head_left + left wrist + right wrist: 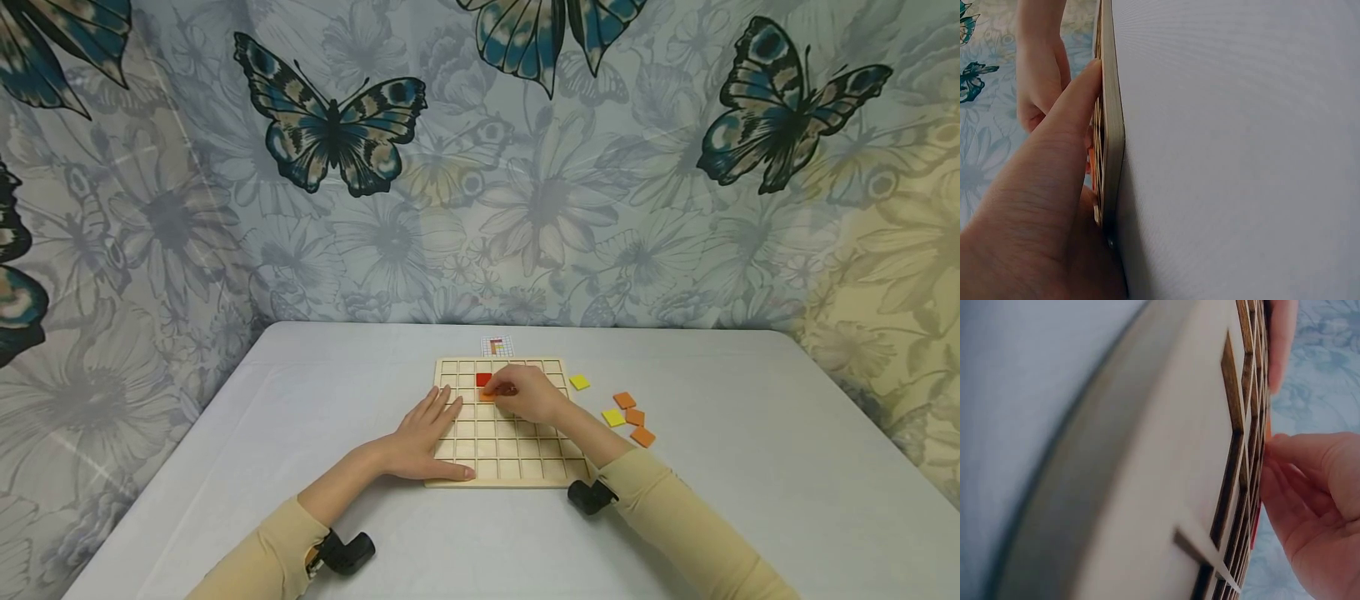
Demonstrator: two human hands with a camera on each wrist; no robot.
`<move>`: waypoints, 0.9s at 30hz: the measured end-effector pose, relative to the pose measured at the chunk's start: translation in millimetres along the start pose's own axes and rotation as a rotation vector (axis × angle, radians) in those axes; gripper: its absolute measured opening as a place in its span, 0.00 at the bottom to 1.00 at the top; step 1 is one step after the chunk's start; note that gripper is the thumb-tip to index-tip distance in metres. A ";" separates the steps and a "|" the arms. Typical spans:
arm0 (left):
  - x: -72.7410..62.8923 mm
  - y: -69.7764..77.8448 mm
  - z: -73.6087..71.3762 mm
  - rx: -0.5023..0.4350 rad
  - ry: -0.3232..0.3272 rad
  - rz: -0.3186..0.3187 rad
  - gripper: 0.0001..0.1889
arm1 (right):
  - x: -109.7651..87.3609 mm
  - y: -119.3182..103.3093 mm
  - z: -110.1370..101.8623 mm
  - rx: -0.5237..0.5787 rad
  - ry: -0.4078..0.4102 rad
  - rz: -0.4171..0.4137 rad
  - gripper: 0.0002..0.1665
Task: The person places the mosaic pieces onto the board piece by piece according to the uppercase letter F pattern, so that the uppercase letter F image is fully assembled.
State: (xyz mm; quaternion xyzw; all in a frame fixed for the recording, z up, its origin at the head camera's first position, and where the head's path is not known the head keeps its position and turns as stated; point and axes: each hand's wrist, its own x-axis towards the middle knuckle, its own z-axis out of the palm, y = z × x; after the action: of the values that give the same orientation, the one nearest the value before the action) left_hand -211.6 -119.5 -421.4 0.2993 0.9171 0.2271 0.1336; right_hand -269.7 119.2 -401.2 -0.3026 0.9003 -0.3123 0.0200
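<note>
A wooden grid board [502, 482] with square cells lies on the white table. My left hand [423, 437] rests on its left side, fingers spread over the cells and thumb along the front edge. A red square tile [483, 380] sits in a cell near the back. Just in front of it is an orange square tile [486, 397], partly covered by my right hand [528, 394]. The right fingers are curled, and thumb and fingertips pinch the orange tile at the grid. In the right wrist view, the thumb [1291, 447] meets the orange tile's edge.
To the board's right lie loose tiles: a yellow tile [579, 382] by the back corner, another yellow tile [613, 417], and orange tiles [625, 401] around it. A small printed card [497, 347] with a coloured grid pattern lies behind the board. A butterfly-patterned cloth [540, 208] hangs beyond the table.
</note>
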 end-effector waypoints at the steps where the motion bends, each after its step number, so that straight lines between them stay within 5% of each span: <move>1: 0.0 0.0 0.0 -0.003 0.003 0.003 0.58 | -0.5 0.0 -0.1 0.001 -0.001 -0.007 0.10; 13: 0.6 -0.9 1.9 -0.001 0.009 0.010 0.59 | -9.6 6.0 -5.5 0.075 0.027 -0.011 0.08; 27: 0.4 1.1 0.9 -0.008 -0.001 -0.002 0.58 | -38.0 27.9 -26.8 0.132 0.076 0.110 0.07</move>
State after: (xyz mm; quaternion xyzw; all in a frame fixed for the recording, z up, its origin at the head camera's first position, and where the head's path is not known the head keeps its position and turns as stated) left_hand -211.0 -118.2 -421.7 0.2978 0.9164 0.2306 0.1353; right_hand -259.6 172.4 -401.5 -0.2388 0.8931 -0.3806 0.0230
